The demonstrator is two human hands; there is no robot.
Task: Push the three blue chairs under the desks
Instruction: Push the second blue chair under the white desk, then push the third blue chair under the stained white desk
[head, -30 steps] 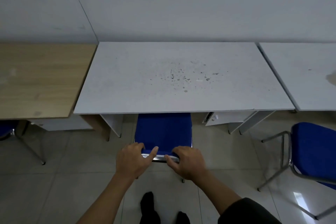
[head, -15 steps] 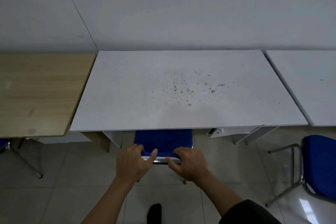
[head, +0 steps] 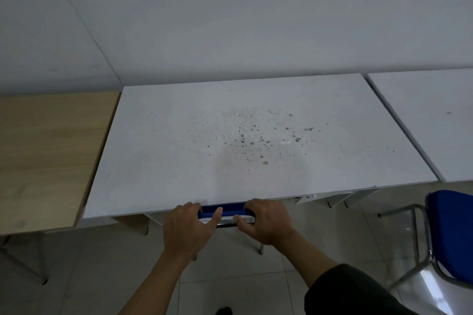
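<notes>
White speckled rectangular desk top [head: 256,140] fills centre frame, plain white wall [head: 230,20] behind at 12 o'clock. Light wood desk [head: 48,156] at 9, second white desk [head: 430,120] at 3. Blue padded chair with chrome frame [head: 222,208] almost fully under the centre desk; left hand [head: 188,229] and right hand [head: 267,221] both clamped on its backrest. Another blue chair [head: 450,233] at 4 o'clock, out on the grey tiled floor [head: 102,276].

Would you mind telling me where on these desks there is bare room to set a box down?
The white desk is bare along its left side, beside the wooden desk, itself bare. Its middle holds scattered specks. The right desk looks clear where visible. The near edge is crowded: the left hand and right hand grip the blue chair.
</notes>
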